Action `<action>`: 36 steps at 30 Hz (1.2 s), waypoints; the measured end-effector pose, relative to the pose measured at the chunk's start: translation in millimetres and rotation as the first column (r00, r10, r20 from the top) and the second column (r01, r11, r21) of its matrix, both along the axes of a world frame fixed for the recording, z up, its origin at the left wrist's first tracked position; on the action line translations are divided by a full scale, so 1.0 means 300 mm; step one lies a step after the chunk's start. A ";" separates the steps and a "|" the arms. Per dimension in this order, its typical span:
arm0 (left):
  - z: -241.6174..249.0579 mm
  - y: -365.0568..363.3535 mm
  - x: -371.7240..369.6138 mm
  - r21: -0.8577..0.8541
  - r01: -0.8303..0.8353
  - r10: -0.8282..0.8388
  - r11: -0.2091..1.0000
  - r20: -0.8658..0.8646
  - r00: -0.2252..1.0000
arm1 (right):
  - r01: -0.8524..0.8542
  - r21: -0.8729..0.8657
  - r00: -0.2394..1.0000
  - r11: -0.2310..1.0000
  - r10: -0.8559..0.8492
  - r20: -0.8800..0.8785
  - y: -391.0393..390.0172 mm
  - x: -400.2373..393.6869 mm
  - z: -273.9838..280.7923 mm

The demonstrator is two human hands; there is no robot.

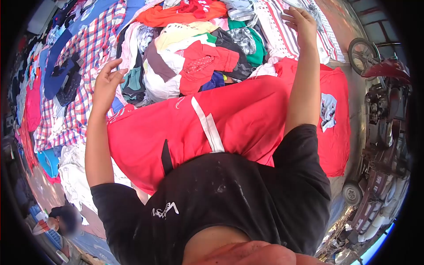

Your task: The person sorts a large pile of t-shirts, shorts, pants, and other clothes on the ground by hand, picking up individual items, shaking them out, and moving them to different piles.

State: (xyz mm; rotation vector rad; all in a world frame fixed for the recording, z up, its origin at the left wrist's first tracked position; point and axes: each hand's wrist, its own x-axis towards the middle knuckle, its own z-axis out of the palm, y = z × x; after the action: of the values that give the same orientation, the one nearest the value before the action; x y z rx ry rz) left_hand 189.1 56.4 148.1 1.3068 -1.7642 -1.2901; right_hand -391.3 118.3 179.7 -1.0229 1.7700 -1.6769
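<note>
My left hand (107,83) is raised at the left, over the edge of a red, white and blue checked cloth (88,39). Its fingers are spread and nothing lies in them. Farther forward on the right, my right hand (301,22) is held up above a white cloth with red and dark stripes (276,26), fingers apart. Between the hands lies a heap of mixed clothes, with a red garment (207,62), a pale yellow one (183,34) and a green one (259,48) on view. Red fabric with a white stripe (247,110) covers my lap.
More red cloth (333,145) with a small grey patterned piece on it spreads to my right. Beyond stand a motorbike (388,70) and a three-wheeled cart (377,176). White cloth (75,170) and a blue basin (47,162) are at the left. Another person (64,218) appears lower left.
</note>
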 end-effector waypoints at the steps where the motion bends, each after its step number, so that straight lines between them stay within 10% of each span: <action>1: -0.008 0.006 -0.008 -0.001 0.034 -0.034 0.999 0.020 0.999 | 0.014 0.107 0.998 0.994 -0.007 -0.066 0.055 -0.050 -0.020; 8: -0.004 -0.005 -0.133 -0.007 0.010 -0.009 1.000 0.056 0.998 | -0.267 0.703 0.956 0.660 0.271 0.109 0.318 -0.008 -0.240; 20: -0.090 -0.125 -0.312 -0.159 -0.071 0.082 0.985 0.067 0.994 | -0.367 0.705 0.665 0.606 0.701 -0.257 -0.269 0.417 -0.401; 28: -0.180 -0.159 -0.229 -0.235 -0.119 0.189 0.965 0.302 0.934 | 0.023 0.660 0.560 0.751 0.537 -0.631 -0.259 0.537 -0.994; 36: -0.170 -0.176 -0.215 -0.218 -0.094 0.154 0.971 0.277 0.948 | -0.160 0.654 0.623 0.739 0.589 -0.514 -0.255 0.608 -0.632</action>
State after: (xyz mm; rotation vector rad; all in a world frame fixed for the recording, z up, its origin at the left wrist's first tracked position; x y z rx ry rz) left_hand 124.8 3.6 97.2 1.5233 -1.9174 -0.8550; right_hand -209.0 41.8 -9.8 -1.7302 2.0591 -0.4019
